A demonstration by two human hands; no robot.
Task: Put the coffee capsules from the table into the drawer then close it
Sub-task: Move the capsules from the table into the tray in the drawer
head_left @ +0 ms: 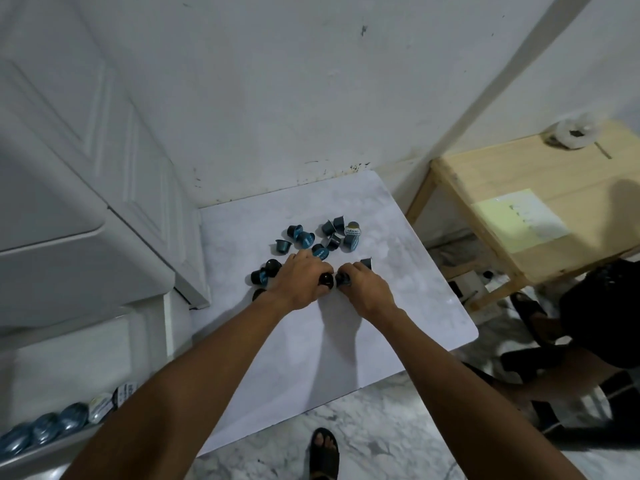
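Several dark and blue coffee capsules [322, 235] lie scattered on the far half of the white marble table [329, 327]. My left hand [299, 280] is closed around a black capsule [326, 280] at the near edge of the pile. My right hand [363, 287] grips another dark capsule [342, 279] right beside it. More capsules [265, 271] sit just left of my left hand. At the lower left, the open drawer [31, 455] holds a row of blue capsules [45, 427].
A white cabinet [69, 209] stands left of the table. A wooden side table [540, 209] with a tape roll [573, 133] is at right. Another person's sandalled feet [533, 310] are at right, my own foot [323, 452] below the table edge.
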